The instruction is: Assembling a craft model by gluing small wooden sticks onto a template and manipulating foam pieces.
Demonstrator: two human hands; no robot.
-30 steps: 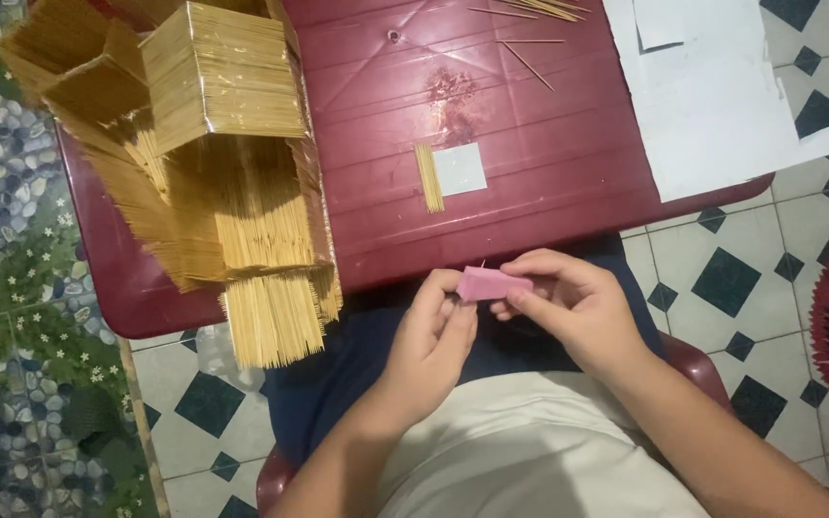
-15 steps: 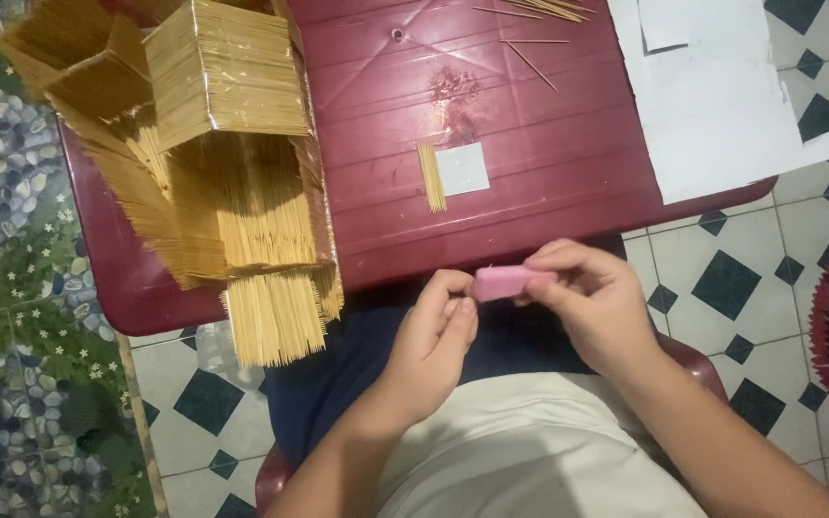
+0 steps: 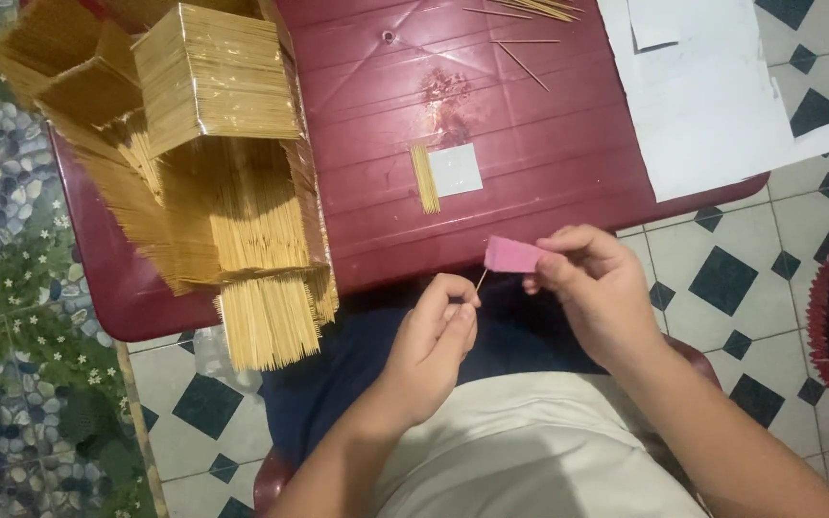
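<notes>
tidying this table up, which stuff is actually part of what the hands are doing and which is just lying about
In hand:
- small pink paper piece, pinched by the right hand
- thin wooden stick, at the left hand fingertips, under the pink piece

Lying about:
- big stacked bundles of yellow sticks
- small white square card with a short stick row
- white paper sheets
- loose sticks on the dark red plastic table

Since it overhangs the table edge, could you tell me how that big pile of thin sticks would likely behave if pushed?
The stick pile would probably slide apart, since its lower sticks look loose. Its overhanging end may spill off the red table.
</notes>
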